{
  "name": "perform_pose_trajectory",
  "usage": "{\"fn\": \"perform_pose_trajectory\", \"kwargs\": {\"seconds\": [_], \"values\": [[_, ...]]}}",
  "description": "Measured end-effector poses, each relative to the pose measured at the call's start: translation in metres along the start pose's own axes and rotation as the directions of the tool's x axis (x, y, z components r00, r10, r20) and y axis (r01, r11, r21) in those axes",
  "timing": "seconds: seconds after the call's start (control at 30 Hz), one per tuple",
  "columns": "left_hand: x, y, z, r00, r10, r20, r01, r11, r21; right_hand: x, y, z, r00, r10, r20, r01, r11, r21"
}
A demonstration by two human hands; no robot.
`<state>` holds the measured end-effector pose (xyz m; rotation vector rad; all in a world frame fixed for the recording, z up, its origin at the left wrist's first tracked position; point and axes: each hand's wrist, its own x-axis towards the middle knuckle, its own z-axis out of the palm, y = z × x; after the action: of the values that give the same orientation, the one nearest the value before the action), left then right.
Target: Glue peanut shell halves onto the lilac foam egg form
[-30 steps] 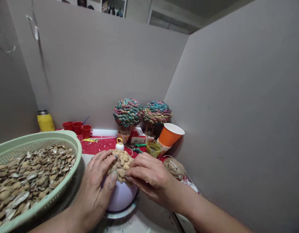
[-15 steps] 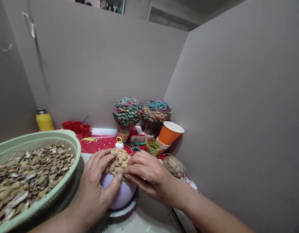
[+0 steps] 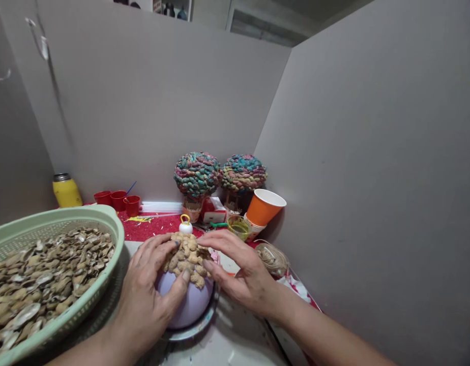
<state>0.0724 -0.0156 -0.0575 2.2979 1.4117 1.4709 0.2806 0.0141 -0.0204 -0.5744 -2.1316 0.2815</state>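
A smooth purple, balloon-like ball [image 3: 185,310] sits on a round dish [image 3: 197,330] with a paint-stained rim. Peanut shells [image 3: 187,259] cover its upper part. My left hand [image 3: 153,284] curves round the left side, fingers on the shells and thumb across the front, gripping the ball. At the right side is my right hand [image 3: 238,269], its fingers and thumb apart. Its fingertips touch or nearly touch the shells at the ball's upper right; I see nothing held in it.
A green basket [image 3: 118,239] of peanut shells stands at left. Behind are two shell-covered coloured balls [image 3: 199,175] on cups, red cups [image 3: 132,206], a yellow bottle [image 3: 66,192], an orange paper cup [image 3: 263,209] and a twine roll [image 3: 272,259]. Grey panels [image 3: 162,101] enclose the table.
My right hand's fingers, bunched together at the lower edge of the shells before, have spread and drawn back to the right. More shells show at the front. My left hand keeps its place.
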Motion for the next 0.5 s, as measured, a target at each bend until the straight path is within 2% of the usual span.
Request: {"fn": "perform_pose_trajectory", "kwargs": {"seconds": [0.2,0.5], "values": [[-0.0013,-0.0011,0.0006,1.0,0.002,-0.005,-0.002,1.0,0.006,0.0019,-0.0031,0.0062,0.994,0.061,0.089,-0.063,0.998,0.018],[-0.0005,-0.0008,0.0005,1.0,-0.026,0.012,0.026,1.0,0.001,0.0029,-0.0039,0.0078,0.985,0.14,0.097,-0.146,0.987,0.062]]}}
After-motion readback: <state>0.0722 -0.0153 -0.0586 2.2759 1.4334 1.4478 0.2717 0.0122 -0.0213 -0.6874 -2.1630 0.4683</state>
